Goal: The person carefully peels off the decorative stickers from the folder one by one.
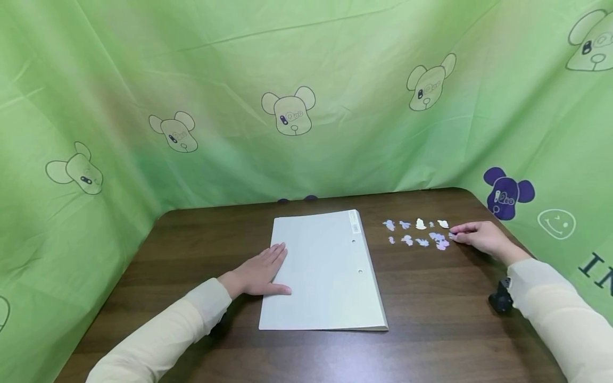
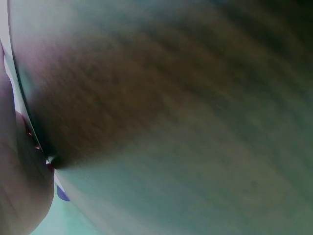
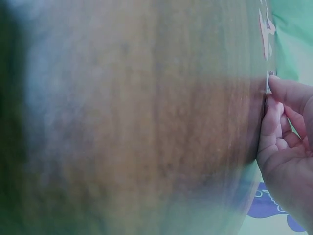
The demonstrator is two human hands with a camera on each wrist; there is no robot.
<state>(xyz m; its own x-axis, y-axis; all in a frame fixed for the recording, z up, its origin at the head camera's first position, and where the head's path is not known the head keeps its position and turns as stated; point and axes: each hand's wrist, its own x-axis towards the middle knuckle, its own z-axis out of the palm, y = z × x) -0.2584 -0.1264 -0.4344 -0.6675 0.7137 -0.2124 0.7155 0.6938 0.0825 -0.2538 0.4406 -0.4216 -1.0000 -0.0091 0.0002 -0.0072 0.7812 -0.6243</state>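
Observation:
A white folder [image 1: 321,271] lies closed on the wooden table, with two round holes and a barcode label along its right side. My left hand [image 1: 261,272] rests on its left edge, fingers straight and thumb spread. In the left wrist view that hand [image 2: 24,191] shows only as a blurred part at the left. To the right of the folder, several small paper cutouts [image 1: 407,240], purple and white, lie in two rough rows. At their right end my right hand [image 1: 481,238] pinches a small purple cutout [image 1: 451,235] between thumb and fingertips, low at the table surface.
The dark wooden table [image 1: 206,234] has rounded far corners. A green curtain [image 1: 230,106] printed with bear faces hangs behind it and along both sides. A black device [image 1: 501,297] sits under the right wrist, by the cuff.

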